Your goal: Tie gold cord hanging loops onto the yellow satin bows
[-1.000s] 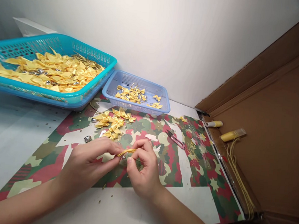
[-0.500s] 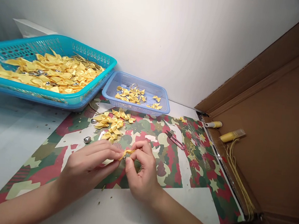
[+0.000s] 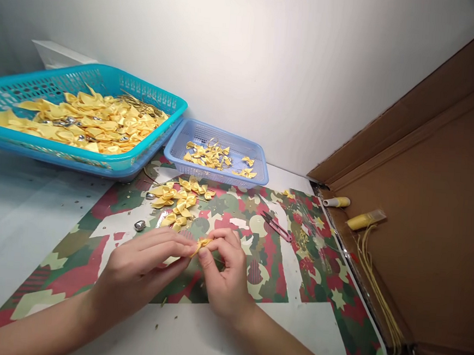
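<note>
Between my hands is a small yellow ribbon bow point(image 3: 201, 244), partly covered by fingertips. My left hand point(image 3: 144, 260) pinches its left side, the fingers stretched together over the thumb. On its right side my right hand point(image 3: 226, 272) grips it with thumb and bent forefinger. Just beyond my hands lies a small pile of yellow bows point(image 3: 183, 202) on the patterned paper point(image 3: 265, 240). A silver heart-shaped bead point(image 3: 139, 225) rests left of that pile, and a second silver bead point(image 3: 150, 196) sits at the pile's edge.
A turquoise basket point(image 3: 141, 145) heaped with yellow bows stands at the back left. Beside it is a smaller blue basket point(image 3: 216, 176) with several bows. Pink-handled thread snips point(image 3: 276, 226) lie to the right. Yellow thread spools point(image 3: 366, 219) and gold cords point(image 3: 375, 295) are along the cardboard wall point(image 3: 426, 176).
The bow has turned slightly between my fingertips, and my right thumb now presses against it. The whole view has shifted a little; both hands keep their grip.
</note>
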The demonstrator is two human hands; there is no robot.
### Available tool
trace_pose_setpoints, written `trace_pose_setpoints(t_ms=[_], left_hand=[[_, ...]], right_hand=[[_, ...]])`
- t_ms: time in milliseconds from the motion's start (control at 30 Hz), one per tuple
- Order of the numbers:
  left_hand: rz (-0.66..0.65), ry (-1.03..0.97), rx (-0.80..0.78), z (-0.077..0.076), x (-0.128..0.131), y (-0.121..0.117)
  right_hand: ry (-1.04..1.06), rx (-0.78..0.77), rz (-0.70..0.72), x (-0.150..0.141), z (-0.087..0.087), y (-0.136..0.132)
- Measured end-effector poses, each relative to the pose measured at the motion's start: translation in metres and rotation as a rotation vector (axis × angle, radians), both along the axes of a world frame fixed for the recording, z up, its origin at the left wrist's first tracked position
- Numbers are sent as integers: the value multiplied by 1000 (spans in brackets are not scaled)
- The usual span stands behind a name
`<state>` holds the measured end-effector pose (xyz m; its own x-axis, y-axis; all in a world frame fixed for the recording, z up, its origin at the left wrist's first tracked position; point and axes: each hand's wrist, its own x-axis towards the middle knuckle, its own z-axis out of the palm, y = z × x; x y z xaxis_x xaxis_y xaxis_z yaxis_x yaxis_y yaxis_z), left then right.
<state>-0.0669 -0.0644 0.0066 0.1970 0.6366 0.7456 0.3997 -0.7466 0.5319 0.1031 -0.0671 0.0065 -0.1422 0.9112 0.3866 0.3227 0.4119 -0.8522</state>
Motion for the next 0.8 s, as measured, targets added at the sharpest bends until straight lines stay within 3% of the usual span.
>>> trace_pose_setpoints(t_ms=[300,533,800], left_hand=[[5,-37,-138,8,-2,6],[-4,-25,-157,6,-3,3],[-33,-29,-150,6,-2,4]], right_hand=[[4,-69,132,24,5,16],[-60,86,50,20,2,17],[28,257,123,18,-6,19]])
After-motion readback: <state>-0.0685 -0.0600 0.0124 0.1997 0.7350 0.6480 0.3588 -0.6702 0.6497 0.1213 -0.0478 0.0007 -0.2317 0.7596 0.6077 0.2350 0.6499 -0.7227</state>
